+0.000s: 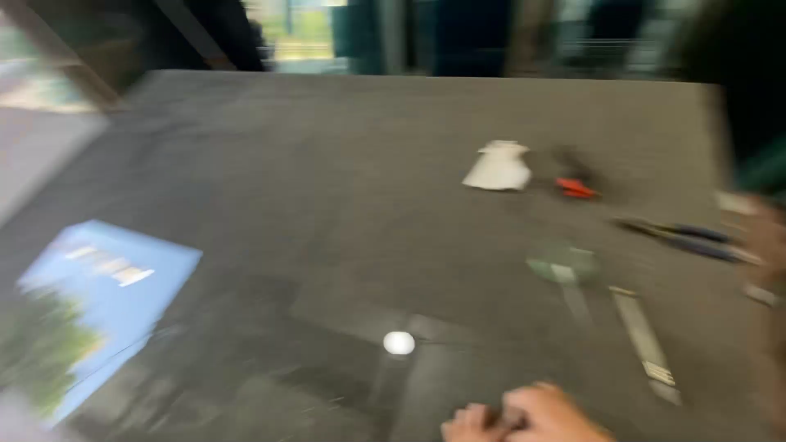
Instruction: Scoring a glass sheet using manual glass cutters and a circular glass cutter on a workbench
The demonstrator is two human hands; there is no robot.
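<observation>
The whole head view is smeared by motion. At the bottom edge my left hand [468,424] and my right hand [553,413] sit close together on the dark grey table [327,164], fingers curled. A dark gap shows between them, and I cannot tell whether they hold anything. Nearest to them is a small white round object [399,343], a little up and to the left. A thin metal strip [647,344] lies to the upper right of my right hand.
A blue flat box or book [98,303] lies at the left. Farther back are a white folded piece [498,166], a small red and black item [575,187], a greenish clear round thing [561,263] and dark pen-like tools [684,239]. Another person's hand [765,245] is at the right edge.
</observation>
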